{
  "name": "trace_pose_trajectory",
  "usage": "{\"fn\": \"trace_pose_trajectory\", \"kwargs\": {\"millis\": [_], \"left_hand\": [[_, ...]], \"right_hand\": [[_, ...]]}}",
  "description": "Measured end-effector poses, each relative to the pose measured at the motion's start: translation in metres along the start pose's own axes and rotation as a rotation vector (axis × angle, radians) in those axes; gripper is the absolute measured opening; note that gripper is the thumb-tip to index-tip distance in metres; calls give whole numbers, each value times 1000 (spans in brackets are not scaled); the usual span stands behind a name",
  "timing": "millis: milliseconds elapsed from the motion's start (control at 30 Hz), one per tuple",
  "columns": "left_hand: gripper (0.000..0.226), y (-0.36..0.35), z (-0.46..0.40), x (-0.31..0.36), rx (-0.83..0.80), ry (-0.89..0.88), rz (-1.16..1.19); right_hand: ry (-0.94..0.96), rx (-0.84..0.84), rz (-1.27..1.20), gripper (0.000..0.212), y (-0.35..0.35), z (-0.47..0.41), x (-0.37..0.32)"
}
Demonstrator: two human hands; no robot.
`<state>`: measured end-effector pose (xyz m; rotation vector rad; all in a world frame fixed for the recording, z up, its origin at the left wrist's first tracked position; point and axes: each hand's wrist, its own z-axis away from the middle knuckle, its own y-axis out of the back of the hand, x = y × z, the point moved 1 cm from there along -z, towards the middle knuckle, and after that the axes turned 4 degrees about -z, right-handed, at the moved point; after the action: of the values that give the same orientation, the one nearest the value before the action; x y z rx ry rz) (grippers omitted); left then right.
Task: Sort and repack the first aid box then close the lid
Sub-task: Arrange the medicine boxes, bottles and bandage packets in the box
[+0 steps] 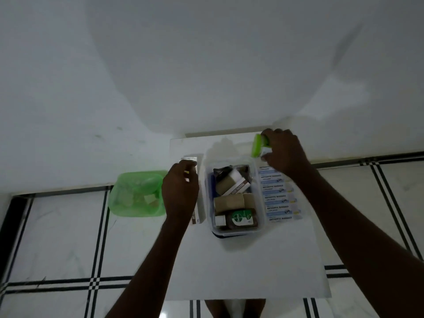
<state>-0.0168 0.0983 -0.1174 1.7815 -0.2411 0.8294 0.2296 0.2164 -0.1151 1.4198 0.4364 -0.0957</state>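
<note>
The clear first aid box (259,223) stands open on a small white table (247,267). Inside lie a brown Dettol bottle (241,220), cardboard cartons (229,201) and a dark pouch. My left hand (180,191) hovers over a long white carton (199,203) just left of the box, with something small and shiny between the fingers. My right hand (284,151) is closed around a green-capped bottle (258,145) at the table's far right corner. A strip of antiseptic bandages (278,198) lies flat to the right of the box.
A translucent green container (137,193) with small items sits on the tiled floor left of the table. A white wall rises right behind the table. The near half of the tabletop is bare. My knees show under the front edge.
</note>
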Motion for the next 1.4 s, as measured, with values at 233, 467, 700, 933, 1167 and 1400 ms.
{"fn": "trace_pose_trajectory", "kwargs": {"millis": [233, 467, 700, 933, 1167, 1400], "left_hand": [[66, -8, 51, -32, -327, 261, -401], [55, -16, 67, -34, -250, 291, -290], [49, 16, 68, -34, -65, 306, -13], [48, 32, 63, -23, -26, 266, 163], [47, 42, 52, 10, -76, 203, 353], [62, 23, 48, 59, -252, 105, 372]], "right_hand": [[103, 153, -180, 66, 56, 36, -59], [160, -46, -183, 67, 13, 73, -96], [137, -121, -175, 55, -16, 79, -100], [78, -102, -258, 65, -39, 78, -98], [30, -6, -442, 43, -28, 80, -94], [-288, -26, -998, 27, 19, 80, -90]]}}
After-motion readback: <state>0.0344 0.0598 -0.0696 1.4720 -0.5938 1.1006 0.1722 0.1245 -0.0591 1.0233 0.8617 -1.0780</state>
